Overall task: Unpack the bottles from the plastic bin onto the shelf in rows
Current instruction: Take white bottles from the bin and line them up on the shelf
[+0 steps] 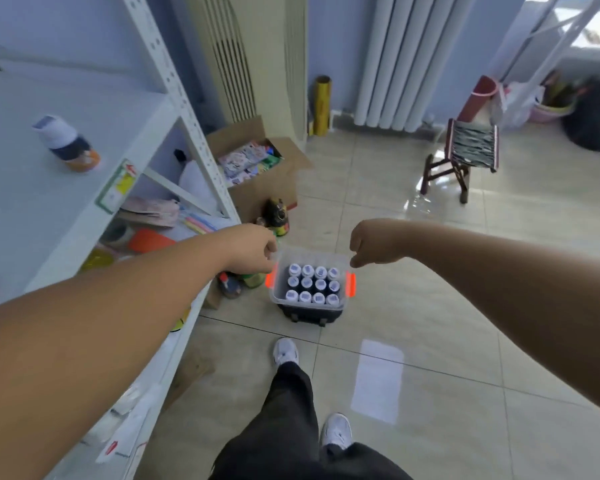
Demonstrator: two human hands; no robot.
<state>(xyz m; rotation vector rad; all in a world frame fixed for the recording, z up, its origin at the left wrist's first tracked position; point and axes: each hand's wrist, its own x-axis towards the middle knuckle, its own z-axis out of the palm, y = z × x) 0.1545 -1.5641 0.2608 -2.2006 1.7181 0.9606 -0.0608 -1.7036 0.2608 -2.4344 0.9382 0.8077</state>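
Bottles [313, 285]: twelve, three rows of four, in one plastic bin [309, 307]. Left hand [253, 251] at its 10 o'clock corner, right hand [373, 244] at 2 o'clock; each grip clamped on the rim.

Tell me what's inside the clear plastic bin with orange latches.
Twelve white-capped bottles stand in the bin, three rows of four. Only caps and dark shoulders show; anything beneath them is covered.

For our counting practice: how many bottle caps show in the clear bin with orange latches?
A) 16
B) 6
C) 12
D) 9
C: the bottles stand in the bin as three rows of four, every cap in view.
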